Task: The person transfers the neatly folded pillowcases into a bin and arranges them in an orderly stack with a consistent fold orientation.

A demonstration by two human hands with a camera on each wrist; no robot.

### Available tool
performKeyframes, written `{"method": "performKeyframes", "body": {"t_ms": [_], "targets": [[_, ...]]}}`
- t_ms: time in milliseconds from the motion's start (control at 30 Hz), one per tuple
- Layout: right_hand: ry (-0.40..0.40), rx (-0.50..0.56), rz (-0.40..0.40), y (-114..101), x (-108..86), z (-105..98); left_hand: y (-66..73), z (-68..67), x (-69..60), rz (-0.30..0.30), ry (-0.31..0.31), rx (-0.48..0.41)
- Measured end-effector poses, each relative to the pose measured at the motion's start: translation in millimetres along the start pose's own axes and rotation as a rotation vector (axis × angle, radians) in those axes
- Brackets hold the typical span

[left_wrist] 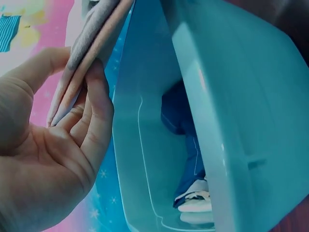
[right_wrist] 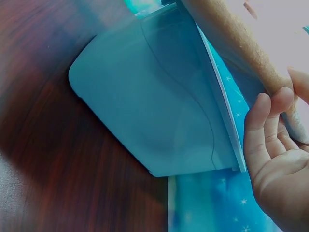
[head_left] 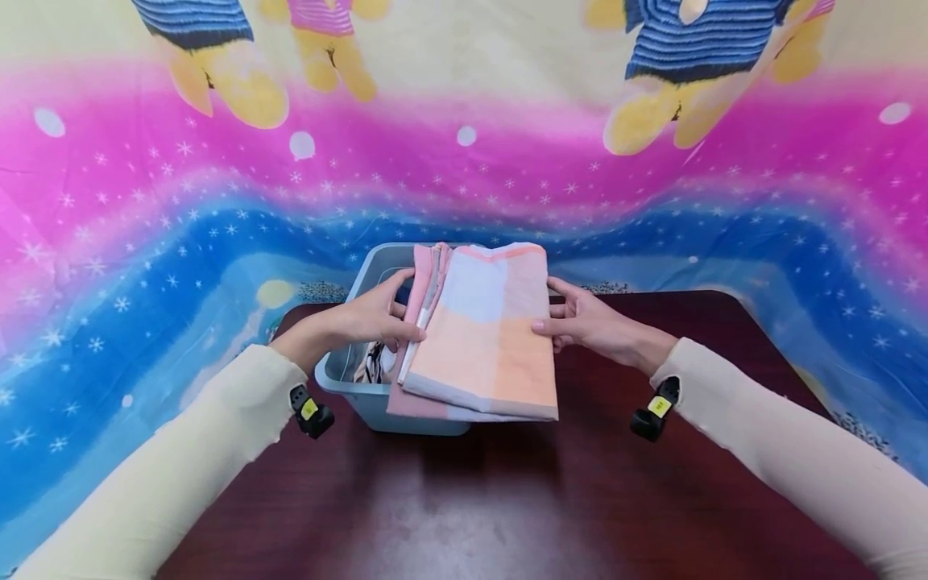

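Observation:
A folded checked cloth (head_left: 478,330) in peach, white and pink is held up in the head view, over the right part of a grey-blue plastic bin (head_left: 406,415). My left hand (head_left: 373,314) pinches its left edge, where several folded layers show. On the opposite edge, my right hand (head_left: 590,322) grips the cloth between thumb and fingers. Inside the bin, the left wrist view shows a dark blue garment (left_wrist: 181,140) and some white folded fabric (left_wrist: 195,205). The cloth hides much of the bin's opening from the head camera.
The bin stands on a dark reddish-brown table (head_left: 464,499), towards its far edge. Behind the table hangs a pink and blue curtain (head_left: 464,169) with printed bears and snowflakes, wrapping round both sides.

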State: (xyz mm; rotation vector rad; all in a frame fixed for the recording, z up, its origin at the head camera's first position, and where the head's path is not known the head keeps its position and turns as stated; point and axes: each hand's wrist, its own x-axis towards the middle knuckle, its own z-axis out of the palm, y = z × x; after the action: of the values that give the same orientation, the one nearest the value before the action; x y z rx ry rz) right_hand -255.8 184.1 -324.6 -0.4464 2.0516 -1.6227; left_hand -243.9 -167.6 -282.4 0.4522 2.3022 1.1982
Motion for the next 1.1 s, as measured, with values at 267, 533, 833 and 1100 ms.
{"method": "performKeyframes", "body": {"t_ms": [267,533,833,1100], "targets": [[-0.018,0.021,-0.010,-6,8.6,5,-3.0,-8.5,-1.5,0.006,-0.005,0.003],[-0.014,0.026,0.002,-12,15.3,10,-1.5,-17.2,-1.5,-0.011,-0.009,0.011],[-0.020,0.005,-0.005,-18,23.4,17,-1.4,-29.8,-5.6,-0.018,-0.009,0.086],[-0.023,0.014,-0.005,-24,30.3,23,-3.4,-39.3,-7.6,-0.046,-0.014,0.070]]}}
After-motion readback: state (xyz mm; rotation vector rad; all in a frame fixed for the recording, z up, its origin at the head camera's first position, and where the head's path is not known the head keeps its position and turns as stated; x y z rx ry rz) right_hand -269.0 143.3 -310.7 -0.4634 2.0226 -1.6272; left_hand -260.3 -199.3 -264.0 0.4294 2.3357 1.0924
